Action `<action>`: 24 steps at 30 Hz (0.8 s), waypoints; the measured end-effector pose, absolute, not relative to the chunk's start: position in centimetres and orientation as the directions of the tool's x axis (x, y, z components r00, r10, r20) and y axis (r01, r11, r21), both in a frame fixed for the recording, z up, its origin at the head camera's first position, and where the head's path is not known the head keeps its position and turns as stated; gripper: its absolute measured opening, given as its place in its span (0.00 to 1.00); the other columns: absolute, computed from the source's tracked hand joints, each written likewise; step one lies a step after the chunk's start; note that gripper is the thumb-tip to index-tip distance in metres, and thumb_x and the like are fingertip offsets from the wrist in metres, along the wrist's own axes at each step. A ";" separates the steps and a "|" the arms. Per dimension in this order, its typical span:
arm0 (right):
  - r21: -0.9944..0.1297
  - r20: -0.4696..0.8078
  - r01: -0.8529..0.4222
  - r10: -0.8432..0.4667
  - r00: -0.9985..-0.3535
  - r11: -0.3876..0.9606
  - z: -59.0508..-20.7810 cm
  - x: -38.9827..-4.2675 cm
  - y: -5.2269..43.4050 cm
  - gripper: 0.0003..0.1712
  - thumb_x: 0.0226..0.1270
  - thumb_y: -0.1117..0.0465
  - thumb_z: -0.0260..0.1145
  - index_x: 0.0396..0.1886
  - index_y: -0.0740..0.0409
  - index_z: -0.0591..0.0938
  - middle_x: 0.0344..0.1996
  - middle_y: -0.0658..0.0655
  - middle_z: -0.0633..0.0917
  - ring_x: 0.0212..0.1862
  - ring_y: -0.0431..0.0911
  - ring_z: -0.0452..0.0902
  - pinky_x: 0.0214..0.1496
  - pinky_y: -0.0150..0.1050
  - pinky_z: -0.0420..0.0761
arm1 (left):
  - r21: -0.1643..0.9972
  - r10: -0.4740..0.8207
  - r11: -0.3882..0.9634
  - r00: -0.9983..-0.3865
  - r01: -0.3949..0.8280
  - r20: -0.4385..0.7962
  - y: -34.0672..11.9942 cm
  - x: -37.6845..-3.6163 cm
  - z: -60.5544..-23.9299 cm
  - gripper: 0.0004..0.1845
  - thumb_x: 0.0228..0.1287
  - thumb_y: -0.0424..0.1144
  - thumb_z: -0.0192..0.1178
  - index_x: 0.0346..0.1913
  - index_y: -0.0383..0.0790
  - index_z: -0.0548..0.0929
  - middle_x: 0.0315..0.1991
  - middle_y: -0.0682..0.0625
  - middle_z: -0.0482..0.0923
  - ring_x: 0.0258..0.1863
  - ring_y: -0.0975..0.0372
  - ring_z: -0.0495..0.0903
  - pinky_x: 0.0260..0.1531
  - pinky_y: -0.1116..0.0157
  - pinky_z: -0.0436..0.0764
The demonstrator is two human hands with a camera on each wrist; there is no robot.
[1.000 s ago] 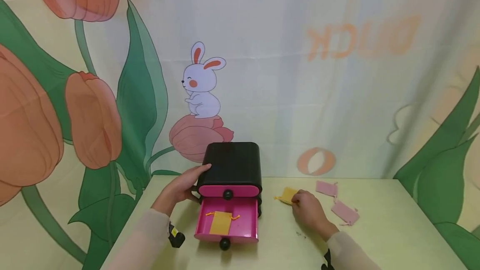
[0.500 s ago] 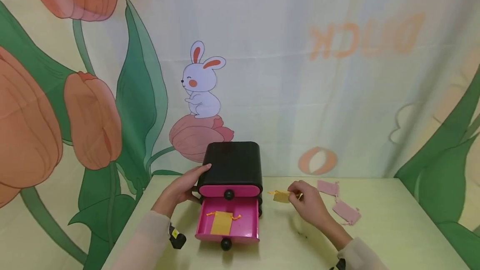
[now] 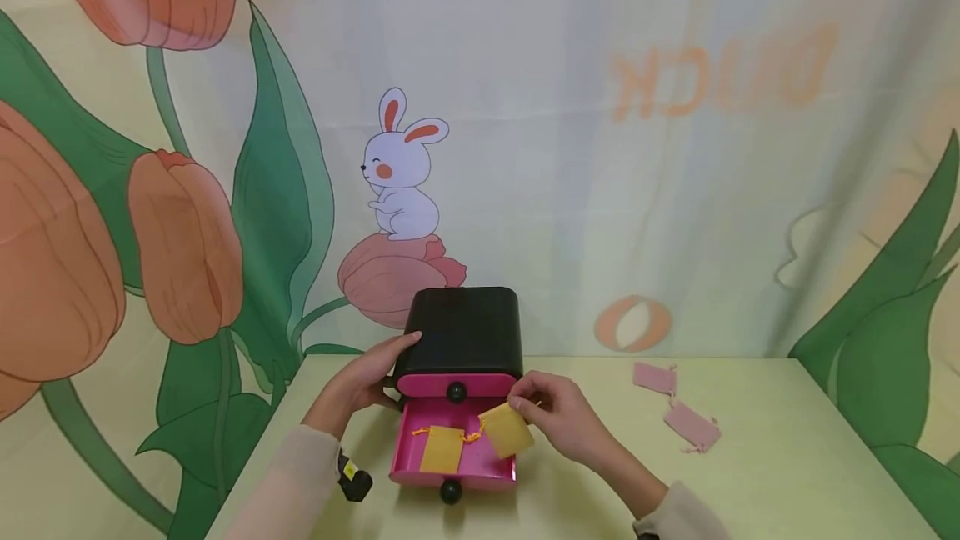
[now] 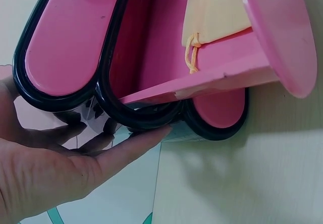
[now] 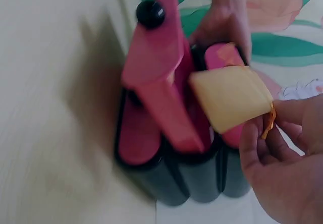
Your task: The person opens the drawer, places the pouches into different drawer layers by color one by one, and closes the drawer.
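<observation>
A small black cabinet (image 3: 465, 327) with pink drawers stands on the table. Its lower pink drawer (image 3: 454, 473) is pulled out, and one yellow drawstring pouch (image 3: 441, 448) lies flat inside it. My left hand (image 3: 360, 382) rests with straight fingers against the cabinet's left side (image 4: 86, 138). My right hand (image 3: 558, 419) pinches a second yellow pouch (image 3: 507, 430) by its top and holds it over the drawer's right part. In the right wrist view this pouch (image 5: 232, 98) hangs beside the open drawer (image 5: 161, 82).
Two pink pouches (image 3: 655, 377) (image 3: 692, 426) lie on the pale table (image 3: 787, 457) to the right. A printed cloth backdrop (image 3: 525, 148) hangs right behind the cabinet. A small black device (image 3: 352, 477) sits at my left wrist.
My right hand lifted the yellow pouch from the table right of the cabinet and carried it left over the open drawer. The left hand stayed on the cabinet.
</observation>
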State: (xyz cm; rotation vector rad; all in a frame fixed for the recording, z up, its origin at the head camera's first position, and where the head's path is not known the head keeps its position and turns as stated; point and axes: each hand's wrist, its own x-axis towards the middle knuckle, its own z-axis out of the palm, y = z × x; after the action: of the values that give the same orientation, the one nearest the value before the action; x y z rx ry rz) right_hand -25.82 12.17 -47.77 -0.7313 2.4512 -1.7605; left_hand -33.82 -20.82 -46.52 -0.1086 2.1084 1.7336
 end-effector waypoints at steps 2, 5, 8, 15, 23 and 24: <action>-0.923 0.222 -0.317 -0.371 -0.902 0.217 -47.7 -25.7 11.5 0.04 0.76 0.60 0.70 0.43 0.57 0.86 0.38 0.56 0.87 0.37 0.54 0.83 0.42 0.40 0.88 | 0.923 0.192 0.223 -0.915 -0.312 -0.356 -20.8 -33.8 -46.7 0.49 0.72 0.69 0.57 0.83 0.45 0.54 0.78 0.32 0.56 0.69 0.26 0.65 0.43 0.33 0.85; -0.946 0.184 -0.261 -0.344 -0.921 0.192 -48.1 -25.7 10.7 0.04 0.76 0.61 0.70 0.43 0.57 0.87 0.39 0.57 0.87 0.38 0.55 0.82 0.44 0.44 0.89 | 0.922 0.184 0.225 -0.915 -0.316 -0.359 -20.8 -33.8 -46.8 0.49 0.72 0.69 0.57 0.83 0.45 0.54 0.79 0.32 0.56 0.70 0.26 0.65 0.44 0.32 0.85; -0.956 0.158 -0.226 -0.324 -0.933 0.185 -48.9 -25.8 9.9 0.03 0.76 0.62 0.71 0.43 0.57 0.87 0.38 0.57 0.87 0.37 0.52 0.81 0.43 0.43 0.89 | 0.921 0.182 0.223 -0.915 -0.320 -0.361 -20.7 -33.9 -46.9 0.49 0.72 0.69 0.57 0.83 0.45 0.54 0.79 0.33 0.56 0.70 0.27 0.64 0.45 0.31 0.84; -0.958 0.143 -0.205 -0.287 -0.947 0.201 -50.1 -25.7 8.5 0.03 0.75 0.64 0.70 0.42 0.60 0.87 0.35 0.56 0.86 0.34 0.48 0.80 0.39 0.39 0.87 | 0.922 0.189 0.226 -0.914 -0.314 -0.358 -20.5 -34.1 -46.8 0.49 0.72 0.70 0.57 0.83 0.44 0.54 0.78 0.33 0.58 0.69 0.29 0.66 0.45 0.32 0.84; -0.932 0.143 -0.220 -0.264 -0.954 0.290 -50.2 -25.2 8.0 0.02 0.74 0.64 0.71 0.42 0.59 0.87 0.35 0.53 0.86 0.36 0.47 0.78 0.40 0.32 0.84 | 0.921 0.182 0.223 -0.914 -0.320 -0.362 -20.7 -34.1 -47.1 0.49 0.72 0.70 0.56 0.84 0.45 0.54 0.79 0.33 0.57 0.70 0.28 0.65 0.46 0.31 0.84; -0.929 0.145 -0.223 -0.264 -0.954 0.296 -50.1 -25.1 8.0 0.02 0.74 0.64 0.71 0.42 0.59 0.87 0.35 0.53 0.86 0.37 0.47 0.78 0.40 0.32 0.84 | 0.921 0.182 0.223 -0.915 -0.320 -0.361 -20.8 -34.0 -47.1 0.49 0.72 0.70 0.56 0.84 0.45 0.54 0.79 0.34 0.57 0.70 0.28 0.65 0.46 0.31 0.84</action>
State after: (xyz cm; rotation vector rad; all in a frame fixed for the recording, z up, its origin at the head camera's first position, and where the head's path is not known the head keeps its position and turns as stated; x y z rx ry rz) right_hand -25.14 7.98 -50.12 -0.4693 2.5003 -1.7822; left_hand -34.03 -20.80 -47.10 -0.1273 2.1098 1.7366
